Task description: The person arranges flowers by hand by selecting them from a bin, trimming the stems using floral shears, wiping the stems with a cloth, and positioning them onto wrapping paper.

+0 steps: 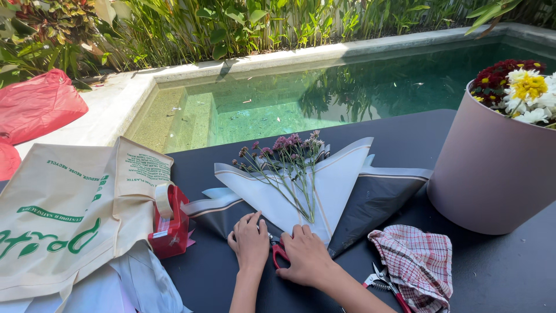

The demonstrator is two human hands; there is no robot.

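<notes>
My left hand [250, 240] and my right hand [307, 255] lie flat, side by side, on the near corner of a sheet of white and dark grey wrapping paper [341, 174] spread on the black table [498, 272]. Several thin-stemmed purple flowers [284, 159] lie on the white part of the paper, stems pointing toward my hands. Red-handled scissors [279, 252] peek out between my two hands, mostly covered by them.
A red tape dispenser [171, 223] stands left of my hands, beside a beige printed bag [63, 214]. A pink round box [492, 168] holding red, yellow and white flowers [518, 90] stands at the right. A checked cloth [420, 264] covers red pruners [382, 284]. A pool [324, 93] lies beyond the table.
</notes>
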